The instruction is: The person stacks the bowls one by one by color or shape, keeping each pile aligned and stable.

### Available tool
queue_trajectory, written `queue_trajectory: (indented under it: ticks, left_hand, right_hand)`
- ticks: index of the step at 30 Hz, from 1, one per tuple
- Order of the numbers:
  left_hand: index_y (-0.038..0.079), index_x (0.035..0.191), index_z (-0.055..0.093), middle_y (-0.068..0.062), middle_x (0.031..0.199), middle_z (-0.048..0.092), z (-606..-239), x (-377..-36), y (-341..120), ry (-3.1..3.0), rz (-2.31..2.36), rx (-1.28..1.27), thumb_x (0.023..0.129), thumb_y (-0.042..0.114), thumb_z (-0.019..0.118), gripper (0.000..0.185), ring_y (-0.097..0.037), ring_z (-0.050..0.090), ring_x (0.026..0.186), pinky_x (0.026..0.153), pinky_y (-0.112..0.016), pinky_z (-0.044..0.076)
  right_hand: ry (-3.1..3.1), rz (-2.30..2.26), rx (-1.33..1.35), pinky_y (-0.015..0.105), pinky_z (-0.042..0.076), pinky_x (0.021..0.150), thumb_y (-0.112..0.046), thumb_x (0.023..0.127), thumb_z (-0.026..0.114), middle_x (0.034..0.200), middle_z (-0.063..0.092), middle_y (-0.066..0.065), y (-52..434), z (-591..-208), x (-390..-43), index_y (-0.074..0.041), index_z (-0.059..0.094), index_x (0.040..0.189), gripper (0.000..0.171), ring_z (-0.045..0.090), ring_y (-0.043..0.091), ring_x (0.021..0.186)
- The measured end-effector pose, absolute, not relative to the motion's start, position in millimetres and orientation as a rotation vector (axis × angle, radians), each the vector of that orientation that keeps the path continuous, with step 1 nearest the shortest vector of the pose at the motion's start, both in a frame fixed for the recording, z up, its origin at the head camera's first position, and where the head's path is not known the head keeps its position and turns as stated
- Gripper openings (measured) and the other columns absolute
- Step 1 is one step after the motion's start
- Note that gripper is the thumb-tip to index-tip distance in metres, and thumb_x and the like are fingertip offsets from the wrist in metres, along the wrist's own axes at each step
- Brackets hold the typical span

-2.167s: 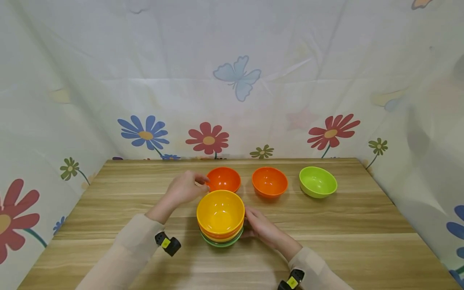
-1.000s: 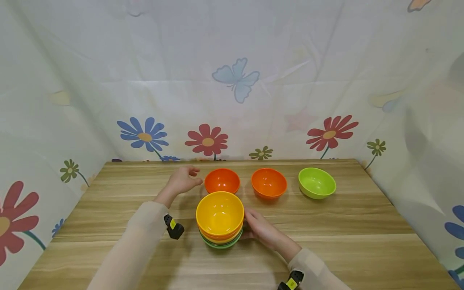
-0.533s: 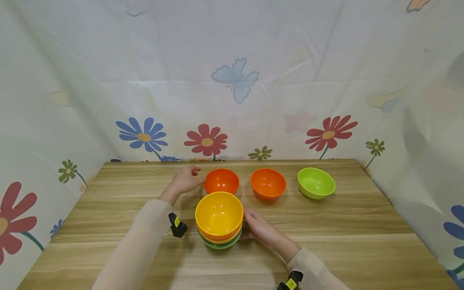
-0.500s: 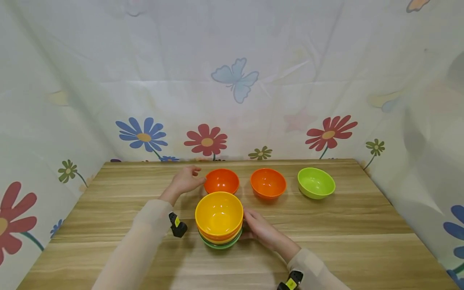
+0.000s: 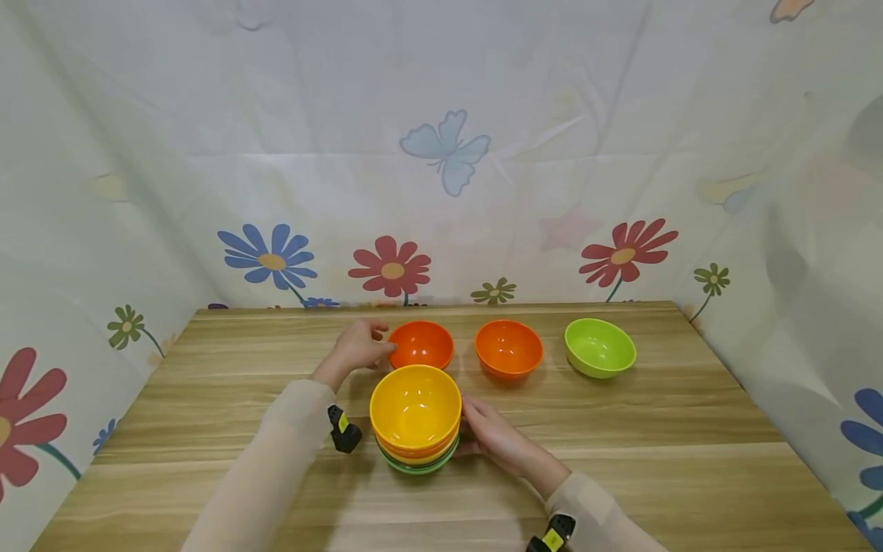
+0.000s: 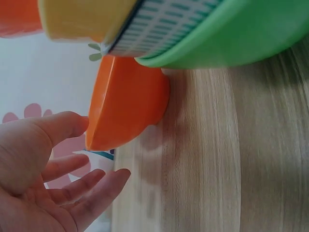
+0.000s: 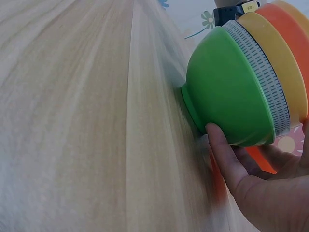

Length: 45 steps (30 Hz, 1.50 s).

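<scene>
A stack of nested bowls stands on the table, with a yellow bowl (image 5: pixel 416 406) on top. Lower down are orange and yellow bowls, a patterned bowl (image 7: pixel 263 72) and a green bowl (image 7: pixel 224 89) at the bottom. My right hand (image 5: pixel 498 438) rests against the stack's right side, its fingers spread along the bowls. Behind the stack is a red-orange bowl (image 5: pixel 422 345), partly hidden by it. My left hand (image 5: pixel 359 345) is at that bowl's left side. In the left wrist view, the thumb (image 6: pixel 72 124) meets the bowl's rim; the other fingers are apart from it.
To the right, in a row at the back of the wooden table (image 5: pixel 655 475), sit an orange bowl (image 5: pixel 509 349) and a lime green bowl (image 5: pixel 600 349). A flowered cloth (image 5: pixel 310 176) hangs behind the table and along both sides.
My left hand first drew back left from the red-orange bowl, then moved right again to its rim. The right hand stays at the stack, and the bowls keep their places.
</scene>
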<state>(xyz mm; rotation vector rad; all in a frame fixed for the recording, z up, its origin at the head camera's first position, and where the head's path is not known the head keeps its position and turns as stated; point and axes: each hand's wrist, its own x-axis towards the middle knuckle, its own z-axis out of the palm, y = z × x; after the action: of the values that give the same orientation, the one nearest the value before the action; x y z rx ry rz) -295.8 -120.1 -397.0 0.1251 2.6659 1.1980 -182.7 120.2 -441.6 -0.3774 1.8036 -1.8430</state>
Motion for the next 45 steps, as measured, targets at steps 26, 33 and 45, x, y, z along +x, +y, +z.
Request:
queue_trajectory:
  ticks: [26,33,45]
  left_hand:
    - [-0.003,0.116,0.058,-0.018,0.101,0.063,-405,-298,-113,2.598,1.314,0.062,0.081,0.006,0.067,0.037,-0.016,0.063,0.065,0.062,-0.025,0.056]
    - [-0.001,0.117,0.058,-0.018,0.1,0.061,-405,-299,-112,2.56,1.351,0.003,0.081,0.006,0.067,0.038,-0.017,0.064,0.062,0.059,-0.025,0.056]
    - [-0.001,0.117,0.058,-0.019,0.099,0.061,-401,-297,-108,2.525,1.408,-0.086,0.081,0.002,0.063,0.037,-0.019,0.065,0.062,0.06,-0.026,0.056]
  right_hand:
    - [1.79,-1.852,-0.378,0.046,0.05,0.087,-0.044,0.099,0.029,0.127,0.049,0.022,118,-443,-181,0.005,0.034,0.137,0.062,0.055,0.02,0.105]
    - [1.785,-1.855,-0.398,0.046,0.05,0.087,-0.044,0.099,0.028,0.129,0.048,0.022,119,-441,-181,0.005,0.032,0.138,0.063,0.054,0.019,0.107]
    - [1.79,-1.852,-0.397,0.046,0.05,0.087,-0.045,0.099,0.027,0.134,0.043,0.025,119,-440,-182,0.003,0.029,0.14,0.063,0.052,0.023,0.111]
